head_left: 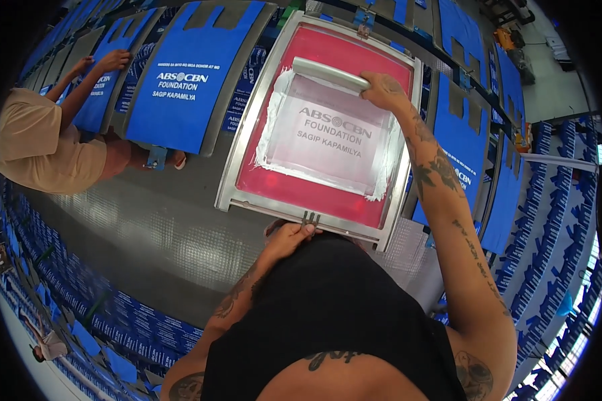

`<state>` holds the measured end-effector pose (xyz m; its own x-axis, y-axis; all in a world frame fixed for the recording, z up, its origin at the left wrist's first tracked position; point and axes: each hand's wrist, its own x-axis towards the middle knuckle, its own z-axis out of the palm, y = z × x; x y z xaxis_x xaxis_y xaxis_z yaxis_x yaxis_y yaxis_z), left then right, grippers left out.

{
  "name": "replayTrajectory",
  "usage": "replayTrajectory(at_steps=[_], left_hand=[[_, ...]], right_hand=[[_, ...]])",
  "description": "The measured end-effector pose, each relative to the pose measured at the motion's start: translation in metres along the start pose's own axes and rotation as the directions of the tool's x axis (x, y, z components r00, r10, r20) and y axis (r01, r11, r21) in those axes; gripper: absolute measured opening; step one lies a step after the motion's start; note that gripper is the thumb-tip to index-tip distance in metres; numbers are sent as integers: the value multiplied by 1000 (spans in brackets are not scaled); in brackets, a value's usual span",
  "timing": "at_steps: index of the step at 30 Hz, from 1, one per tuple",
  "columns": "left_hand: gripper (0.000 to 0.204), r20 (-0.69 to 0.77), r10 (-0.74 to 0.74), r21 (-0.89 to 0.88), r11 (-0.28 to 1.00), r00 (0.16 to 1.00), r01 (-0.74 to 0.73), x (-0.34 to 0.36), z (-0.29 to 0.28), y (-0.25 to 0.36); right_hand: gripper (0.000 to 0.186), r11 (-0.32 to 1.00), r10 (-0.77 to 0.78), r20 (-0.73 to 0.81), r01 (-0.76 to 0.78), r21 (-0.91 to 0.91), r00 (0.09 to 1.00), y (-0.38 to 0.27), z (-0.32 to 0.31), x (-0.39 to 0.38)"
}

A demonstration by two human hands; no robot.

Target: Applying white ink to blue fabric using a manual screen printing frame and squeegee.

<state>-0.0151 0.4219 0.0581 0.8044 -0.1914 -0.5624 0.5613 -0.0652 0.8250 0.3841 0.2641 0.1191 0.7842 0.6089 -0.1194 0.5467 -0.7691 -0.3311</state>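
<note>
A silk-screen printing frame with a pale metal rim lies tilted in front of me. Its red screen surrounds a pale, see-through window with grey lettering, and thick white ink lines the window's sides. Near the far end of that window, my right hand is closed round the right end of a long metal-handled squeegee. My left hand grips the frame's near edge by its middle, thumb on top; the other fingers are mostly hidden beneath. What lies under the screen is partly covered.
Blue printed bags lie flat on grey boards to the left, others to the right. A person in a tan shirt reaches over a board at far left. Hanging rows of blue pieces fill the right side. A metal clamp joins the frame's far edge.
</note>
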Motion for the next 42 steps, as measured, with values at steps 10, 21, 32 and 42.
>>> replayTrajectory(at_steps=[10, 21, 32, 42], left_hand=[[51, 199, 66, -60, 997, 978, -55, 13, -13, -20], [30, 123, 7, 482, 874, 992, -66, -24, -111, 97], [48, -608, 251, 443, 894, 753, 60, 14, -236, -20], [52, -650, 197, 236, 970, 734, -52, 44, -4, 62]], right_hand=[[37, 995, -99, -131, 94, -41, 986, -131, 68, -196], [37, 886, 377, 84, -385, 257, 922, -100, 6, -194], [42, -425, 510, 291, -58, 904, 809, 18, 96, -209], [43, -324, 622, 126, 108, 940, 773, 130, 52, -366]])
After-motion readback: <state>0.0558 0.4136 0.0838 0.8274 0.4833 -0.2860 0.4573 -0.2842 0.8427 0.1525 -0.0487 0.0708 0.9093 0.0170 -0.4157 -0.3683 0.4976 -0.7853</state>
